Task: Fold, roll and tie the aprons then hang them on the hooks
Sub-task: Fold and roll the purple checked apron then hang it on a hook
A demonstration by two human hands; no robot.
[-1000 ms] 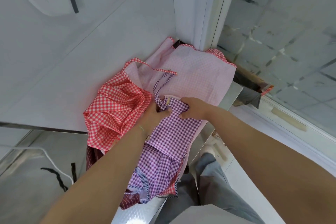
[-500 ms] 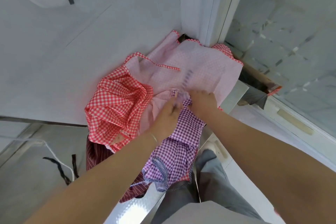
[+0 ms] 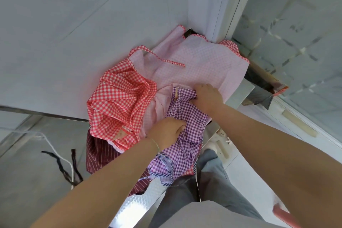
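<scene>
A single wide-angle view comes from a camera worn on the person's head, tilted steeply forward and down. It sits close above the work: both forearms enter from six o'clock, with the left hand (image 3: 166,131) and right hand (image 3: 208,96) near the centre. The heap of aprons (image 3: 199,65) fills the middle. White wall panels (image 3: 74,52) bend towards twelve o'clock. The person's grey trousers (image 3: 209,172) show at six o'clock. There is no second view.

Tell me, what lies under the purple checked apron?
The purple checked apron lies on a pale pink checked apron; lower down, a dark red striped cloth shows beneath. What lies directly under its middle is covered.
</scene>
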